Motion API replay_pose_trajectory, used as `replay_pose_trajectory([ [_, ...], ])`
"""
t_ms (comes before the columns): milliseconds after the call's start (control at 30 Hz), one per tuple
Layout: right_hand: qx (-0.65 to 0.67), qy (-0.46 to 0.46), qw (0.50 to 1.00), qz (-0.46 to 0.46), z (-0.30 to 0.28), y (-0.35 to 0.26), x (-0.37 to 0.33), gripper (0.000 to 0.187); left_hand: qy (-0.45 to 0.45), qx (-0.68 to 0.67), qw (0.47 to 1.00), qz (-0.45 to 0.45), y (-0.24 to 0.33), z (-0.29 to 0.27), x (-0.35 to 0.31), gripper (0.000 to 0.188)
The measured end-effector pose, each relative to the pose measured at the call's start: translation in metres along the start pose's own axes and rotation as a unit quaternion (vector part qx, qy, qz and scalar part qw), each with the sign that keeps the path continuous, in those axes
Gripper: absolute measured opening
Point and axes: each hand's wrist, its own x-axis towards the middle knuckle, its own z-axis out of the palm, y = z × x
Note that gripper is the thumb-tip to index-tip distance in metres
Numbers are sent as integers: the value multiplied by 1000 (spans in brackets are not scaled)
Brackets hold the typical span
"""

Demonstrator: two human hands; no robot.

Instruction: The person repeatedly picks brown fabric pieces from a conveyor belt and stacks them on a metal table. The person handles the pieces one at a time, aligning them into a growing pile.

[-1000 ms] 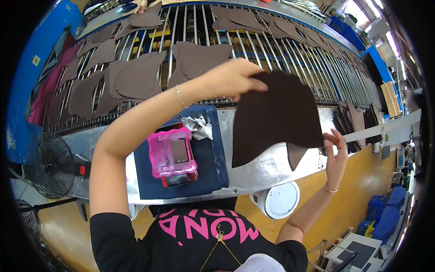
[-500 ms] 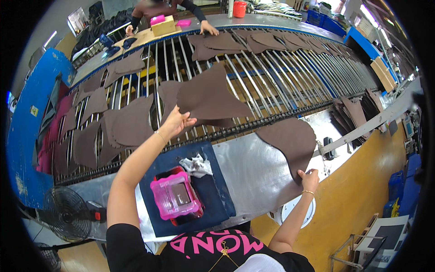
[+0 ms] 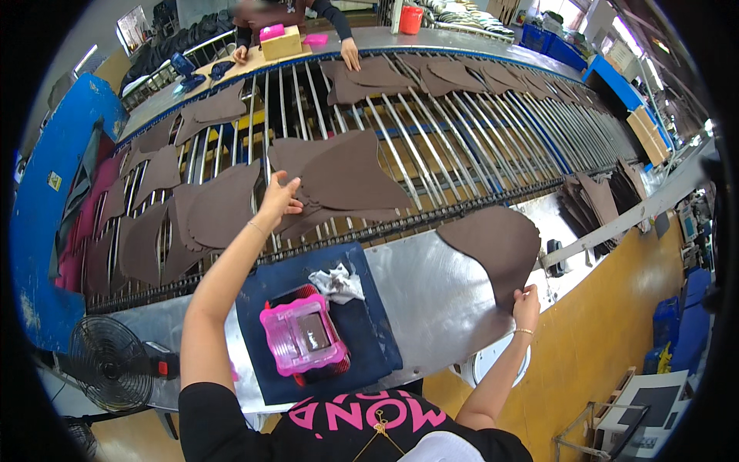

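Observation:
My right hand [image 3: 526, 309] pinches the lower tip of a large brown cut fabric piece [image 3: 494, 245], which lies over the metal table [image 3: 419, 296]. My left hand [image 3: 279, 203] is open, fingers apart, at the left edge of another brown cut panel [image 3: 346, 173]. That panel rests on similar panels atop a conveyor of metal rods [image 3: 454, 142]. Whether the left fingertips still touch it, I cannot tell.
A pink plastic basket [image 3: 285, 339] and a crumpled white cloth [image 3: 339, 283] sit on a dark blue mat [image 3: 369, 331]. A black fan [image 3: 112, 362] stands at left. Across the conveyor, a co-worker's hand [image 3: 350, 54] touches brown pieces. More brown pieces [image 3: 596, 196] hang at right.
The brown panel by my left hand has dropped flat onto the conveyor, and those fingers have let go and drawn slightly left. My right hand keeps its pinch on the other piece.

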Motion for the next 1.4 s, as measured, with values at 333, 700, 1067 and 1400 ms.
replay_pose_trajectory([
  [333, -72, 80, 994, 6, 16, -13, -17, 53, -49, 37, 998, 31, 39, -42, -114, 61],
  [700, -14, -22, 998, 56, 24, 20, 26, 58, -64, -3, 997, 53, 39, -58, -179, 55],
  [1067, 134, 82, 953, -259, -78, -107, -58, 21, -81, 50, 983, 156, 58, -56, -220, 55],
  [1400, 475, -216, 720, -458, -70, -231, -165, 21, -56, 8, 981, 186, 75, -65, -284, 33],
])
